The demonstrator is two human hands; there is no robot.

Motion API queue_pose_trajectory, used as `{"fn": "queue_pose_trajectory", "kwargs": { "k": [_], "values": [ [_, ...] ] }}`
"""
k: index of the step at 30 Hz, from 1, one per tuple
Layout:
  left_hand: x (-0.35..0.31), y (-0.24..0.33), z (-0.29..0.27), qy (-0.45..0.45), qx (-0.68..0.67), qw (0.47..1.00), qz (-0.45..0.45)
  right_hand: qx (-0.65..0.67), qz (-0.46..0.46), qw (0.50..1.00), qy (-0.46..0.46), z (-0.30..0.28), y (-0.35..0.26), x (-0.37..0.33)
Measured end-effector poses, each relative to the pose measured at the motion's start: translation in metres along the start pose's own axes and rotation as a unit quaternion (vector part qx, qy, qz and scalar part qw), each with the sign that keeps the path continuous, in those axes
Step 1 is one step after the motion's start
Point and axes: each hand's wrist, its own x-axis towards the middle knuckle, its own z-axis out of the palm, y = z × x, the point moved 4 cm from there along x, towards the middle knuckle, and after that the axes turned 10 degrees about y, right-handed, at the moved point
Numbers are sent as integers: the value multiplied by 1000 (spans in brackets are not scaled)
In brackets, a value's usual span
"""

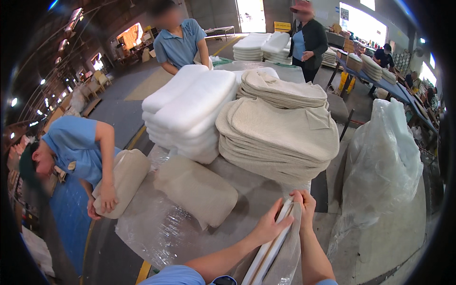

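Observation:
At the front edge of the table, a beige cushion cover (294, 228) stands on edge with a white foam pad (267, 259) showing in its long opening. My left hand (271, 224) grips the opening's left side, its thumb lying across the white edge. My right hand (304, 205) is closed on the far end of the cover, fingers pinching the fabric. Left of my hands lies a filled beige cushion (197, 190). Beyond it rises a stack of white foam pads (190, 111), beside stacked beige covers (280, 133). The cushion's lower end is cut off by the frame.
Clear plastic sheeting (156, 237) covers the table. A co-worker (78, 147) at the left bends over another beige cushion (124, 183). Two people stand at the far side. A large clear plastic bag (382, 166) stands at the right, near a blue table (394, 88).

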Motion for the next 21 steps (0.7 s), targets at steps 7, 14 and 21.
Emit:
{"fn": "queue_pose_trajectory", "kwargs": {
  "k": [7,14,21],
  "values": [
    [-161,7,-16,-47,308,950,11,65,21,997,43,-17,23,6],
    [-212,-8,-6,-34,288,957,-8,225,225,946,-67,-43,75,6],
    [-139,-10,-24,85,280,949,-114,109,254,961,-22,30,61,-59]
  ]
}}
